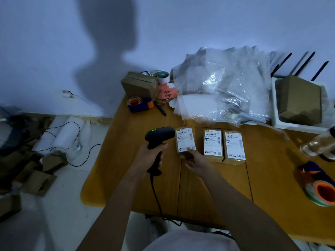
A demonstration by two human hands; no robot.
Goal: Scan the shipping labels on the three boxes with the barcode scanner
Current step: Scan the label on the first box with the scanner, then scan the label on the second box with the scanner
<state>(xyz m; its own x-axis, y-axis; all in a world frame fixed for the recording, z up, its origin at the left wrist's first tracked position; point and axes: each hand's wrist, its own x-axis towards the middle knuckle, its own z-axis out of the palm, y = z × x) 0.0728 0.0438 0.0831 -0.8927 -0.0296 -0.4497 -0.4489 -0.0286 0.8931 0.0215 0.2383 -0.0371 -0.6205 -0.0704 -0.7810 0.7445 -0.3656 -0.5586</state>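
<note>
Black plastic fills your left hand point(151, 156): the barcode scanner point(157, 142) stands with its handle running down toward you and its head turned to the right, nose aimed at the leftmost box point(185, 142), a green light lit on top. Your fingers are clenched round the handle, the forearm reaching straight forward from the lower frame, and the scanner cable point(157, 200) trails down off the near edge of the tabletop point(137, 178). Your right hand point(196, 161) lies loose and open, palm down, its fingertips touching the near end of that leftmost box; it grips nothing. Three brown cardboard boxes lie flat in a row, long axes running away from you, white shipping labels face up: the leftmost stands slightly apart, while the middle box point(212, 145) and the right box point(234, 147) sit just beside each other. The scanner's nose is just beside the leftmost box's far left corner. Bare wood lies open on the near side of the boxes and to the right of them. Behind the row, a heap of bubble wrap point(223, 84) crowds close to the boxes' far ends. At far left stand a tape dispenser point(139, 104) and a pen point(160, 108); another tape roll point(321, 191) sits near the right edge.
</note>
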